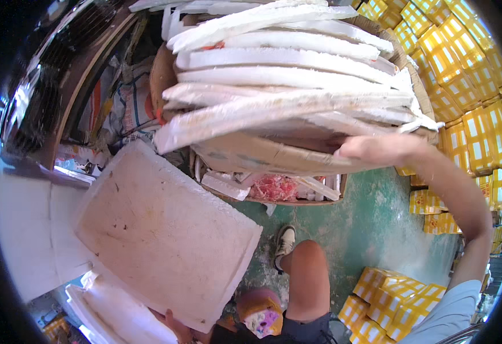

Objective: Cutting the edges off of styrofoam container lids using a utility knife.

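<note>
A large flat sheet of white foam (165, 235), scuffed and dirty, lies tilted at the left. My left hand (176, 328) grips its lower edge, the thumb on top and the other fingers mostly hidden. Below that sheet is another white foam piece (116, 312). At the upper middle, a cardboard box (262, 152) is packed with long foam slabs (285, 60) standing on edge. My right arm reaches out to it, and my right hand (377, 149) is closed over the near cardboard rim, fingertips inside.
Beneath the big box is another cardboard box (302, 202) holding foam scraps and reddish plastic. Yellow-and-white taped cartons (457, 69) are stacked along the right, with more cartons (394, 298) at the lower right. My leg and shoe (285, 241) are on the green floor (377, 212).
</note>
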Tool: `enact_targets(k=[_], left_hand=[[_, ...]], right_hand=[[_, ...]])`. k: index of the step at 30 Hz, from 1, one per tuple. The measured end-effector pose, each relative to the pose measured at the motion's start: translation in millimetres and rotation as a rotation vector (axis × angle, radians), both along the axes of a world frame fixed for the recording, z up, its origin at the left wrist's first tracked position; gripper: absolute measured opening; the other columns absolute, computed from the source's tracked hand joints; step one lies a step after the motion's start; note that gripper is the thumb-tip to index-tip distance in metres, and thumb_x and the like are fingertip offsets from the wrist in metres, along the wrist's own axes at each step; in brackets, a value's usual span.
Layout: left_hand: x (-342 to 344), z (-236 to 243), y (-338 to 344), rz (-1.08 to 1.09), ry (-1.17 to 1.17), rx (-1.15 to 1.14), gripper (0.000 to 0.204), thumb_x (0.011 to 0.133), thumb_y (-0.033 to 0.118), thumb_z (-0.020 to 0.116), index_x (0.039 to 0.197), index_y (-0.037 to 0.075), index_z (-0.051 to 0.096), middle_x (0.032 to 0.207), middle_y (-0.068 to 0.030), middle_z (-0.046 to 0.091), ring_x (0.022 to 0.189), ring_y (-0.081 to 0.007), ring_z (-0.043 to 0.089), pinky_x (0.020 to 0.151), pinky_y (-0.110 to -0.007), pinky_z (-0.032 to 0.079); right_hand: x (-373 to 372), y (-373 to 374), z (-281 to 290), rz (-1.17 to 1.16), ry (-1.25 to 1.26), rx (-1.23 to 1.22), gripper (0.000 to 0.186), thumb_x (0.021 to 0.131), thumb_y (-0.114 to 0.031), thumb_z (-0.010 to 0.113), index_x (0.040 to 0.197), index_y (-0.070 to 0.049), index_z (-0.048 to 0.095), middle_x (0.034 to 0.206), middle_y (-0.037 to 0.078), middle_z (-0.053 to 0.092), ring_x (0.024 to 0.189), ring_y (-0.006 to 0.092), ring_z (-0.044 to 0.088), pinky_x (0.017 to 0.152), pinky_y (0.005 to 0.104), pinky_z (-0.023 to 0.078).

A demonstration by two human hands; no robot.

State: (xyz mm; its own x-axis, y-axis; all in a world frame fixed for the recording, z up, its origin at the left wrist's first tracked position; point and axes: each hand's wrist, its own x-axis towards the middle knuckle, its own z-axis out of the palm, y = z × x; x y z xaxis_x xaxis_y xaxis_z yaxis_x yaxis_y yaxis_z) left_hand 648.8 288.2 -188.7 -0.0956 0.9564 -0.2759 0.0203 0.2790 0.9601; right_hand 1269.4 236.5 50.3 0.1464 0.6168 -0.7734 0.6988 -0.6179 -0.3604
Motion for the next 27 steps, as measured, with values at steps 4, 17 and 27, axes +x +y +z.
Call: enact_targets(k=[4,17,27], left_hand=[[-10,3,-12,-0.043,0.033,-0.127,0.093,0.071,0.021,0.063,0.153,0.001,0.025,0.146,-0.0171,0.041,0.129,-0.0332,0.043,0.110,-0.047,0.036],[25,109,-143,0.102,0.300,-0.539,0.084,0.081,0.009,0.063,0.154,0.000,0.023,0.149,-0.0176,0.040,0.132,-0.0295,0.042,0.111,-0.043,0.036],[4,79,-155,0.147,0.114,-0.667,0.081,0.078,0.004,0.061,0.152,0.004,0.028,0.143,-0.0171,0.046,0.127,-0.0301,0.048,0.106,-0.041,0.042]], right_hand=[[7,-6,3,-0.247,0.032,-0.072,0.042,0.094,-0.025,0.044,0.112,0.012,0.052,0.107,0.028,0.061,0.108,0.0279,0.059,0.095,0.0394,0.045],[19,27,-22,-0.037,0.318,-0.266,0.064,0.094,-0.030,0.041,0.148,0.005,0.037,0.144,0.028,0.049,0.134,0.0345,0.047,0.111,0.0373,0.036],[-12,44,-100,-0.167,0.218,-0.326,0.070,0.102,-0.051,0.035,0.157,-0.010,0.025,0.165,0.015,0.018,0.153,0.0290,0.015,0.124,0.0376,0.014]])
